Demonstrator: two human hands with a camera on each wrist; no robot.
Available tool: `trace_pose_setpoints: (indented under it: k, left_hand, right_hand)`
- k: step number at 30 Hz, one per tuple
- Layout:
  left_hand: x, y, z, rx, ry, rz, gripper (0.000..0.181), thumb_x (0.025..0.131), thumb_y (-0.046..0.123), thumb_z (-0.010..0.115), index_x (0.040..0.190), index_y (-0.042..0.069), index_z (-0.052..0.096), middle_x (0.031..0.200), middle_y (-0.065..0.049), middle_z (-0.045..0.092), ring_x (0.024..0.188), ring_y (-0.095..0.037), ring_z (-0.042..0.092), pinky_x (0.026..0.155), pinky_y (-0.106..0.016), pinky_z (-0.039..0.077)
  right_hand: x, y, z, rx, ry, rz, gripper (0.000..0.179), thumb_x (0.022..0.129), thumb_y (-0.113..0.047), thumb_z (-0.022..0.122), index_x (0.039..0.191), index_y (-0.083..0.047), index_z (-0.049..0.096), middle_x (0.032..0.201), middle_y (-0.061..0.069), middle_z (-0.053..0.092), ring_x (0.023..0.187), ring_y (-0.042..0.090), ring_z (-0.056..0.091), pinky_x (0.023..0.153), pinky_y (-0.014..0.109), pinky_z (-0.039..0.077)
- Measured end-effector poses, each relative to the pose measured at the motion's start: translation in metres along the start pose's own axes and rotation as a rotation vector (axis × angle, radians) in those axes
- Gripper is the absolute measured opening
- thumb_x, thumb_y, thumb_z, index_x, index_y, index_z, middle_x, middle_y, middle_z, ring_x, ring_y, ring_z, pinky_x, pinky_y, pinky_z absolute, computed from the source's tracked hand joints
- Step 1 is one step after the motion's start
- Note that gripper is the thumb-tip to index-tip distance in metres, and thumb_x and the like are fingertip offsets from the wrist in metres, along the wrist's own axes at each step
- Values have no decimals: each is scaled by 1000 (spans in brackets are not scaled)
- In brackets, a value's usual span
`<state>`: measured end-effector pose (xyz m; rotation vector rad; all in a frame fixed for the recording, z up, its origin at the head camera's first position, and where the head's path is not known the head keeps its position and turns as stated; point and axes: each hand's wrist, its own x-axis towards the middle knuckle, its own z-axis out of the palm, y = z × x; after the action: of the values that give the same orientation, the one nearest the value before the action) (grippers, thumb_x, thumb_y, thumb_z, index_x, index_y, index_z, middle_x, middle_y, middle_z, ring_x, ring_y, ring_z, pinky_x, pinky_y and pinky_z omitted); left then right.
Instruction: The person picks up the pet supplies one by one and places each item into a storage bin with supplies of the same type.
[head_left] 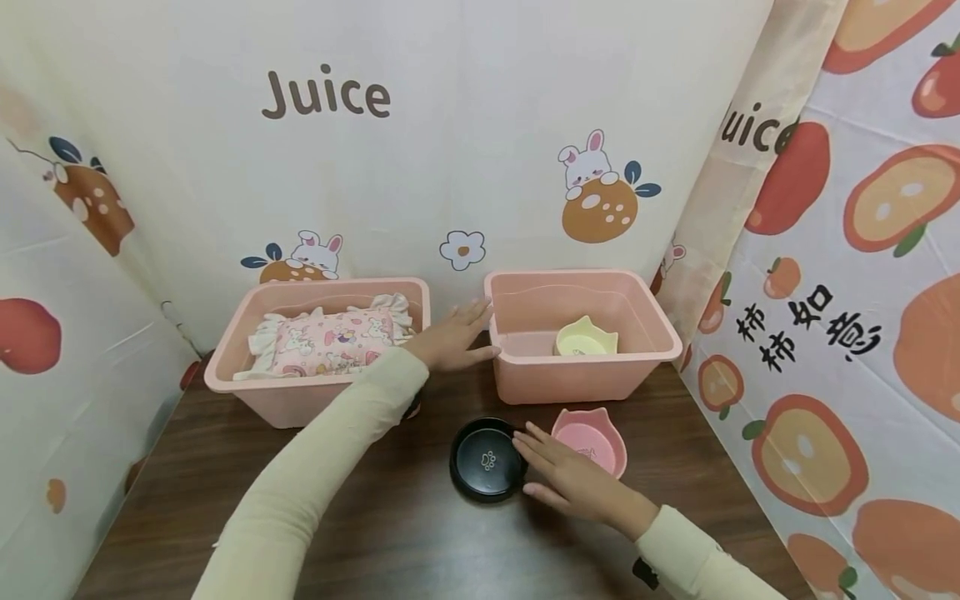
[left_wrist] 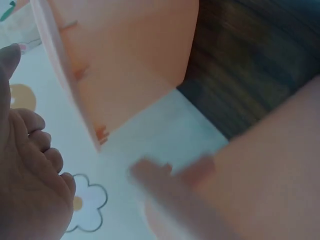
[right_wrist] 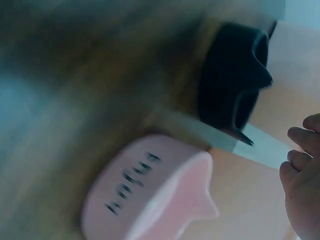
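Note:
My left hand (head_left: pixel 453 337) reaches between two pink bins, its straight fingers at the left end of the right bin (head_left: pixel 577 382). Inside that bin sits a pale yellow cat-eared bowl (head_left: pixel 585 337). Fingers extended, my right hand (head_left: pixel 577 479) hovers over the table, fingertips beside the rim of a black bowl (head_left: pixel 480 475) with a paw print inside. It partly covers a pink cat-eared bowl (head_left: pixel 592 437). The right wrist view shows lettering on the side of the pink bowl (right_wrist: pixel 135 175), and pointed ears on the black bowl (right_wrist: pixel 227 75).
In the left bin (head_left: pixel 251 404) lies a pink ruffled pillow (head_left: pixel 330 340) with a rabbit print. Both bins stand along the back of the dark wooden table (head_left: pixel 405 533). Printed curtains (head_left: pixel 450 150) enclose the back and sides. My left forearm crosses before the left bin.

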<state>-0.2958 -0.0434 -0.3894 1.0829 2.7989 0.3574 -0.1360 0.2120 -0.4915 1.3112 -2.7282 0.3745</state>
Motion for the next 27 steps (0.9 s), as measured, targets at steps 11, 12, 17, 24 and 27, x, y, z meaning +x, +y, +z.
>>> trace_pose_setpoints:
  k: [11, 12, 17, 24, 27]
  left_hand:
    - [21, 10, 22, -24, 20, -25, 78, 99, 53, 38, 154, 6, 7, 161, -9, 7, 148, -27, 9, 119, -43, 7]
    - [21, 10, 23, -25, 20, -28, 78, 99, 53, 37, 154, 7, 7, 161, -8, 7, 148, -26, 8, 119, -43, 7]
    - [23, 8, 29, -53, 31, -32, 78, 99, 54, 37, 154, 9, 6, 161, -7, 7, 148, -24, 6, 119, -43, 6]
    - [24, 2, 32, -97, 33, -28, 79, 98, 56, 36, 155, 12, 3, 162, -5, 4, 148, -22, 4, 119, -43, 5]
    - [24, 1, 33, -120, 28, -29, 79, 98, 56, 37, 155, 12, 4, 162, -5, 5, 148, -22, 4, 119, -43, 5]
  right_hand:
    - [-18, -9, 20, 80, 13, 29, 61, 96, -33, 58, 146, -3, 39, 149, 14, 41, 139, 35, 33, 105, 48, 38]
    - [-19, -9, 22, 81, 14, 33, 61, 95, -32, 58, 146, -4, 39, 149, 13, 40, 139, 34, 33, 105, 48, 38]
    - [-21, -11, 28, 97, 22, 51, 62, 94, -31, 61, 146, -5, 39, 150, 12, 39, 139, 34, 33, 104, 50, 39]
    - [-20, -11, 33, 102, 14, 63, 62, 95, -33, 59, 147, -7, 38, 149, 13, 41, 141, 32, 31, 105, 49, 38]
    - [-19, -12, 33, 102, 8, 69, 61, 96, -35, 57, 147, -7, 39, 150, 12, 40, 141, 31, 30, 106, 49, 37]
